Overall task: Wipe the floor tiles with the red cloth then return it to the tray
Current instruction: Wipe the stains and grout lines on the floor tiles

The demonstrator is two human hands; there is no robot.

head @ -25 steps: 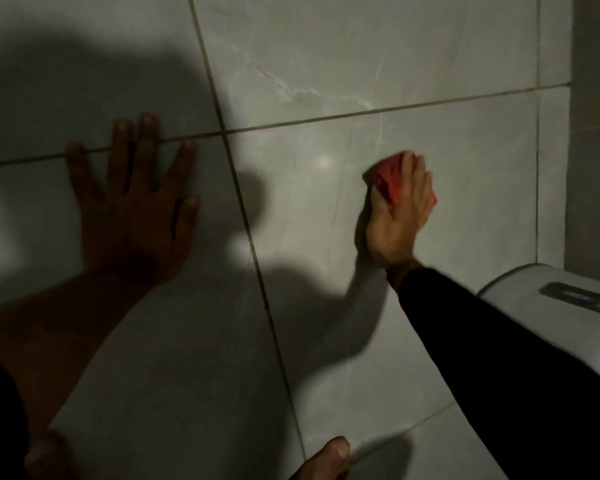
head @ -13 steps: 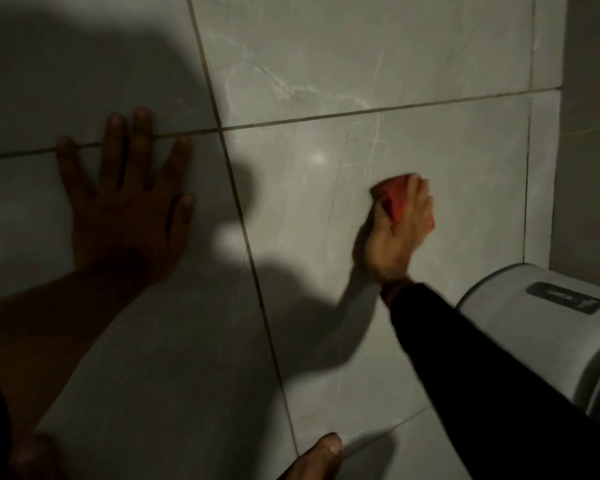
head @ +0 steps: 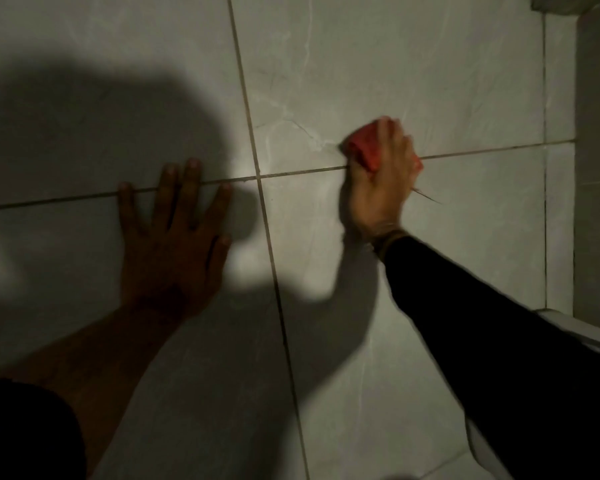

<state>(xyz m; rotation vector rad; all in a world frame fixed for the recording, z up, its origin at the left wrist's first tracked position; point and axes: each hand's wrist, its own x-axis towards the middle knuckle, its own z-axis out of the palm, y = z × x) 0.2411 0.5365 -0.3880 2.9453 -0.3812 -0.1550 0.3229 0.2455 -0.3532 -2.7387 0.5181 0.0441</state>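
Pale grey floor tiles (head: 378, 64) with dark grout lines fill the view. My right hand (head: 381, 188), in a black sleeve, presses the bunched red cloth (head: 366, 148) onto the floor right on a horizontal grout line, fingers curled over it. Most of the cloth is hidden under the fingers. My left hand (head: 177, 244) lies flat on the tile to the left, fingers spread, its fingertips reaching the same grout line. No tray is in view.
A white rounded object (head: 582, 336) pokes out behind my right sleeve at the right edge. A wall or raised ledge (head: 596, 161) runs along the far right. A large dark shadow covers the left tiles.
My right hand has slid the red cloth away from me, from the middle of the near tile up onto the grout line. The view has shifted forward; my left hand stays planted.
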